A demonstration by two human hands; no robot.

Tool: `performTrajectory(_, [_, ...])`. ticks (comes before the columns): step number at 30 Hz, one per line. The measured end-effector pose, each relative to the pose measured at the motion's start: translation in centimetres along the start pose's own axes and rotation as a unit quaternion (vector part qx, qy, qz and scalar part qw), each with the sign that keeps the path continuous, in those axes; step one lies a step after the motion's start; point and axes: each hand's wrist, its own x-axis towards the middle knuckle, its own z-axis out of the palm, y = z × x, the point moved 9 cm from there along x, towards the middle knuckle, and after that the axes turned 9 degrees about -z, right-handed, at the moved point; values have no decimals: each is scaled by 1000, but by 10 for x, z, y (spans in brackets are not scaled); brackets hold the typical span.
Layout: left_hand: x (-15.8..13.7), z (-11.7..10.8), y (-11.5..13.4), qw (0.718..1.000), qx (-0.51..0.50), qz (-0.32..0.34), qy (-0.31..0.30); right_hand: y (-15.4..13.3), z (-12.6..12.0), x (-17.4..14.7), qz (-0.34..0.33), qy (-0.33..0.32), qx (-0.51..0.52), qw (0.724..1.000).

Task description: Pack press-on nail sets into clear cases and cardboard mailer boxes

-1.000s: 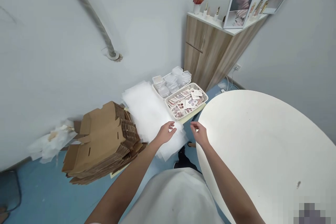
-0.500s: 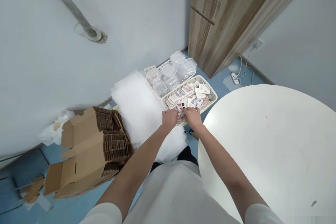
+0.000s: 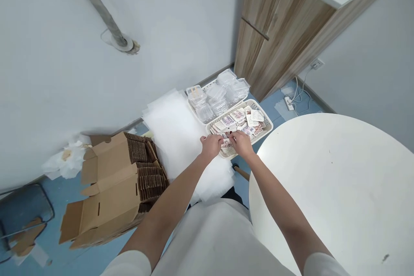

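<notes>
My left hand and my right hand meet over the near end of a white perforated basket. Both have their fingers curled in, with the fingertips close together. Between them is something small with dark red spots, too small to name and partly covered by the fingers. Small printed cards lie loosely heaped in the basket, some with pinkish and purple pictures, others with text. Right behind stands a second white basket holding clear plastic boxes.
White translucent sheets are stacked left of the baskets. Further left lie flattened cardboard boxes. A round white table curves in close by my right arm. Behind are a wooden cabinet and a power strip with cables.
The view has shifted slightly, so the surroundings appear a little lower and mostly further right. My hands stay at the basket's near end, their fingers slightly repositioned.
</notes>
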Motion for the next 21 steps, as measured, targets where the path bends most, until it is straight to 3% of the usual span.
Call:
performTrajectory(8, [-40,-48,19,992,-81,96,5,-46,-53,-27,-22,74,92,993])
performTrajectory(12, [-66,-51,32,965,-192,163,-67,-56,-71,-73,30,103,181,978])
performTrajectory(14, [-75,-41,40,937,-272,176,-128,-52,-74,-103,81,130,249,956])
performTrajectory(17, [-91,-17,55,888,-365,173,-221,-44,-76,-156,145,205,352,902])
performTrajectory(21, [-124,21,86,849,-377,180,-324,-32,-75,-233,204,320,421,824])
